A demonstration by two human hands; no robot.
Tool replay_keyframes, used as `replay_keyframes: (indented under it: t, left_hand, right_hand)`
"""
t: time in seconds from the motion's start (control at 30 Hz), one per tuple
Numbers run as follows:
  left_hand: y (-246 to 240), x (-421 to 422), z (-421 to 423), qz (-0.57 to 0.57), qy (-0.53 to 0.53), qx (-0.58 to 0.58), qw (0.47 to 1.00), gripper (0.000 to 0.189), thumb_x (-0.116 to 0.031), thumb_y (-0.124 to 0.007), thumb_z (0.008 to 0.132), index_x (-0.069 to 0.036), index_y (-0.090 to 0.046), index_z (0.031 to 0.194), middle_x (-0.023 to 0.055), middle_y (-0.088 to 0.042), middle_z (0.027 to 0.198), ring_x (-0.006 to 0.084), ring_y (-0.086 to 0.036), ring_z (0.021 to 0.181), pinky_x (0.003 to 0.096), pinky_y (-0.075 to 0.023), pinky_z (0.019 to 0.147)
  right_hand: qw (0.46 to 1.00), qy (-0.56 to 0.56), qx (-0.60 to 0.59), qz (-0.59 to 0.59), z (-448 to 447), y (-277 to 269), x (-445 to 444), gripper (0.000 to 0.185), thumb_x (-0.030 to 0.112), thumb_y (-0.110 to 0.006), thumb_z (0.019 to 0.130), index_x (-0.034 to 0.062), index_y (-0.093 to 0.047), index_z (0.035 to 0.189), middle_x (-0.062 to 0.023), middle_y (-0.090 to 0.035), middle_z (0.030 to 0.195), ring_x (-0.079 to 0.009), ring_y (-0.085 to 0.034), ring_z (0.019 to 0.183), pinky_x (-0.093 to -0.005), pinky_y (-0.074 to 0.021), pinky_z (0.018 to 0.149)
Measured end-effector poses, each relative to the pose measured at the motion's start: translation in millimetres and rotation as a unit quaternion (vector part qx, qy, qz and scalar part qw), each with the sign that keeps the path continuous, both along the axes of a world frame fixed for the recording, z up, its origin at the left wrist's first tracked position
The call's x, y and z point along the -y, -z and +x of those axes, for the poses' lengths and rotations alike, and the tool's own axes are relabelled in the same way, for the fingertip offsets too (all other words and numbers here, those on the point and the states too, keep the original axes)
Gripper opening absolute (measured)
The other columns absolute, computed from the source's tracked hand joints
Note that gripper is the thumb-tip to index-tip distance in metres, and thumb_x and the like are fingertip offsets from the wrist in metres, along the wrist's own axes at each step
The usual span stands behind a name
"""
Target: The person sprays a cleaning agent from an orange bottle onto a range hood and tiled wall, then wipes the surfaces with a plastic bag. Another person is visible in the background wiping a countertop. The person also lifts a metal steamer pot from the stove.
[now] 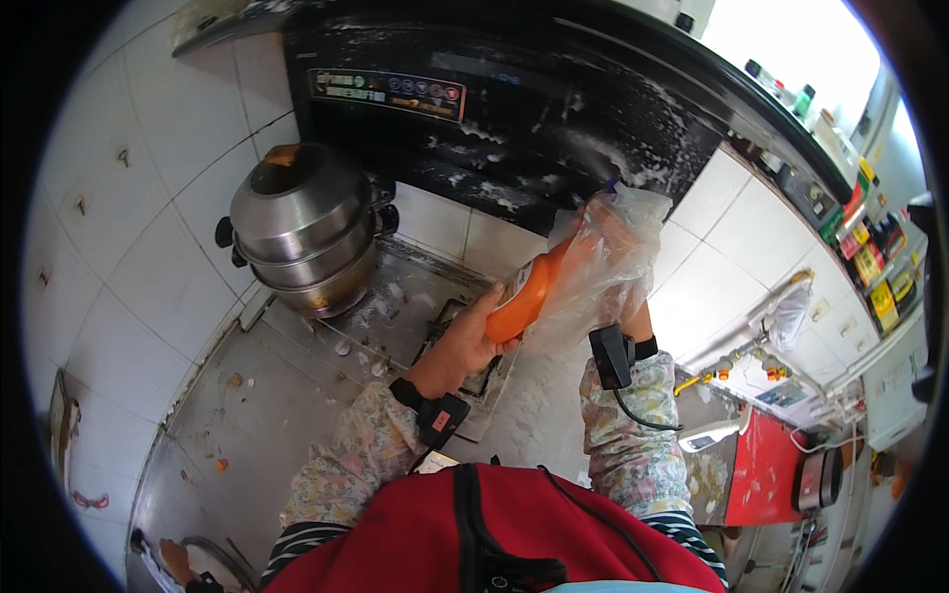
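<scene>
My left hand (465, 333) grips the lower end of an orange plastic bottle (511, 315), which is tilted up to the right and bears a label. A clear plastic bag (586, 289) covers my right hand (612, 233), which is closed around the bottle's upper end. The bag partly hides the fingers and the bottle top. A small purple part (612, 184) shows at that end, near the black range hood (534, 141). White foam streaks the hood's front. Below the bottle is the soiled metal stove top (537, 400), with a black burner grate (482, 382) partly behind my left arm.
A stacked steel steamer pot (304, 230) stands at the left by the tiled wall (156, 244). Bottles and jars (882, 259) line a right-hand ledge. Gas valves (734, 367) and a red board (771, 471) lie lower right. Another hand (176, 561) shows at the bottom left.
</scene>
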State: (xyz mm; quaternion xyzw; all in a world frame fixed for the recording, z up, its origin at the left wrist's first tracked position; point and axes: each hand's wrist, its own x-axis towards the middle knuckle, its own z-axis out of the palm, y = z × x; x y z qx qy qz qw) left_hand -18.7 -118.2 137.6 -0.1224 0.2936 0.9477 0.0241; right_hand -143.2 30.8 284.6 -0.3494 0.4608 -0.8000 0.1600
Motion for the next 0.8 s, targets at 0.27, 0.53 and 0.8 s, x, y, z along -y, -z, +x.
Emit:
replay_keyframes:
  t: [0.27, 0.53, 0.8]
  left_hand:
    - [-11, 37, 29, -0.001, -0.059, -0.036, 0.998, 0.050, -0.054, -0.057, 0.097, -0.012, -0.057, 0.124, 0.0064, -0.067, 0.098, 0.0199, -0.064, 0.077, 0.0313, -0.0554, 0.063]
    - [-53, 91, 55, -0.051, -0.131, -0.030, 0.990, 0.052, -0.055, -0.056, 0.097, -0.009, -0.060, 0.120, 0.0089, -0.070, 0.098, 0.0214, -0.068, 0.079, 0.0305, -0.0561, 0.061]
    - [-111, 122, 93, -0.207, -0.204, -0.055, 0.955, 0.066, -0.050, -0.069, 0.090, -0.012, -0.040, 0.137, 0.0094, -0.062, 0.112, 0.0189, -0.066, 0.081, 0.0323, -0.0567, 0.058]
  right_hand:
    - [0.999, -0.040, 0.010, 0.001, 20, -29, 64, 0.027, 0.013, -0.065, 0.096, -0.0001, -0.063, 0.119, -0.0099, -0.065, 0.112, -0.0191, -0.063, 0.100, -0.0279, -0.0538, 0.084]
    - [0.994, -0.052, -0.098, -0.012, 29, -40, 111, 0.033, 0.019, -0.061, 0.099, -0.0014, -0.059, 0.124, -0.0112, -0.064, 0.116, -0.0209, -0.063, 0.106, -0.0288, -0.0535, 0.089]
    - [0.986, 0.054, -0.098, -0.126, 60, -64, 140, 0.027, 0.021, -0.055, 0.100, 0.0010, -0.058, 0.119, -0.0114, -0.064, 0.111, -0.0215, -0.063, 0.100, -0.0334, -0.0530, 0.090]
